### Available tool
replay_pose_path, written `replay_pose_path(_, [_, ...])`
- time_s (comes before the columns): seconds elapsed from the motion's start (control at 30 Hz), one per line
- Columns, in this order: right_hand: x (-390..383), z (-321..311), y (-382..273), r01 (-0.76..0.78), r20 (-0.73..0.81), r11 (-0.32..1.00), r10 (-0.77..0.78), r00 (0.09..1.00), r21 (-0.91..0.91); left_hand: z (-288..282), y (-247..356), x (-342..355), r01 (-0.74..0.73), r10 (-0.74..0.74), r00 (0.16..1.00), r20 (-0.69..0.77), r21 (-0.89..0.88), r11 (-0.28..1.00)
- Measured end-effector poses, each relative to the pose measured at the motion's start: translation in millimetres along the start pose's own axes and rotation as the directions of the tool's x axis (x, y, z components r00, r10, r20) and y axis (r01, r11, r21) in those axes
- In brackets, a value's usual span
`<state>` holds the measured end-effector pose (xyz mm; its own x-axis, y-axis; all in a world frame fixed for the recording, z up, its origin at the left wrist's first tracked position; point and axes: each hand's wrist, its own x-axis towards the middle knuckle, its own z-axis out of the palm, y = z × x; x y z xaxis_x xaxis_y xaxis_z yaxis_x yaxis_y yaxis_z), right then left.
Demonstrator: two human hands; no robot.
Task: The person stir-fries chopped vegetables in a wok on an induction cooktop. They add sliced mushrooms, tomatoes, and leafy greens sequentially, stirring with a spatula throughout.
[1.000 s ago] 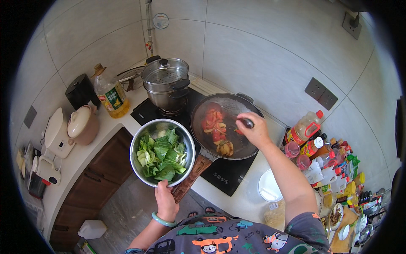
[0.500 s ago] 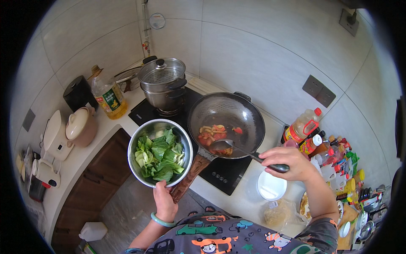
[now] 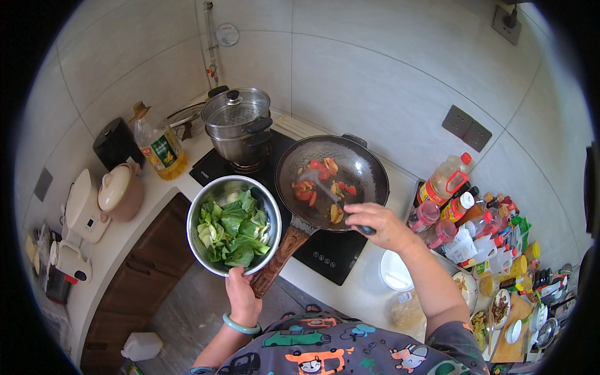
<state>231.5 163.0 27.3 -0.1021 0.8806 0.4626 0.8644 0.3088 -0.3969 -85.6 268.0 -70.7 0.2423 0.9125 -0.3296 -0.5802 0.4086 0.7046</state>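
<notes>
My left hand (image 3: 240, 290) grips the lower rim of a steel bowl (image 3: 197, 250) full of chopped green leaves (image 3: 234, 222), held beside the wok's wooden handle (image 3: 281, 256); its fingertips are hidden under the bowl. My right hand (image 3: 375, 224) is closed on the dark handle of a metal spatula (image 3: 327, 190), whose head is motion-blurred among red pieces (image 3: 304, 190) and yellow-brown pieces (image 3: 335, 212) in the wok (image 3: 369, 178). The wok sits on a black cooktop (image 3: 331, 256), to the right of a stacked steel steamer (image 3: 231, 140) with a lid.
An oil bottle (image 3: 162, 150), lidded pot (image 3: 122, 194) and white appliance (image 3: 87, 206) line the left counter. Crowded bottles (image 3: 465, 212), dishes (image 3: 500, 309) and a white bowl (image 3: 394, 272) stand at right. A tiled wall (image 3: 362, 62) backs the cooktop; a white jug (image 3: 140, 344) is on the floor.
In the last half second my right hand has moved up and left with the spatula, and the food has shifted in the wok. My left hand and bowl have barely moved.
</notes>
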Motion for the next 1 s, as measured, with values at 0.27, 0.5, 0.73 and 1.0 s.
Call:
replay_pose_path(0.27, [-36, 3, -6, -0.185, -0.2, 0.98, 0.195, 0.96, 0.068, 12, 15, -8, -0.052, 0.053, 0.999, -0.01, 0.103, 0.993])
replay_pose_path(0.5, [-35, 29, 31, -0.2, -0.189, 0.98, 0.194, 0.963, -0.016, 23, 18, -11, -0.055, 0.059, 0.998, -0.028, 0.125, 0.991])
replay_pose_path(0.73, [-36, 15, 44, -0.191, -0.097, 0.98, 0.195, 0.976, 0.054, 22, 13, -12, -0.08, 0.097, 0.989, -0.111, 0.149, 0.986])
replay_pose_path(1.0, [-25, 11, 67, -0.093, -0.027, 0.996, 0.094, 0.995, 0.015, 22, 12, -15, -0.128, 0.156, 0.977, -0.148, 0.188, 0.974])
